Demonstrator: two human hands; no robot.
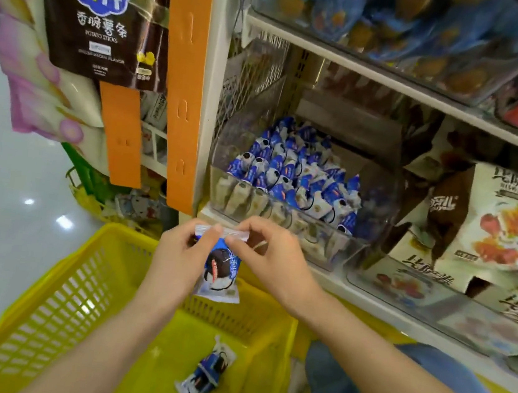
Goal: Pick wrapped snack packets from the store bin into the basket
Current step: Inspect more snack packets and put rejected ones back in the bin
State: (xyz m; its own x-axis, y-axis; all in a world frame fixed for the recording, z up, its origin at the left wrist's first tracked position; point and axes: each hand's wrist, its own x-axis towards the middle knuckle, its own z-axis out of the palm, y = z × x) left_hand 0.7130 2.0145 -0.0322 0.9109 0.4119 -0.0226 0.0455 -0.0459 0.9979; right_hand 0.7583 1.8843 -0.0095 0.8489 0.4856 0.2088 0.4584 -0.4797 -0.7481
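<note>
Grip: left hand (179, 252) and right hand (272, 260) pinching top seal of packet (221, 270).
Place: hanging over basket (56, 272), near bin (281, 218).
Handling: likely feeling light, slippery; pinching flat seal seeming safest.

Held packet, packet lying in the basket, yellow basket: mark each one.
held packet (220, 273), head view, on its printed blue-and-white front below the top seal.
packet lying in the basket (205, 374), head view, on its blue middle.
yellow basket (51, 308), head view, on its slotted left wall.
</note>
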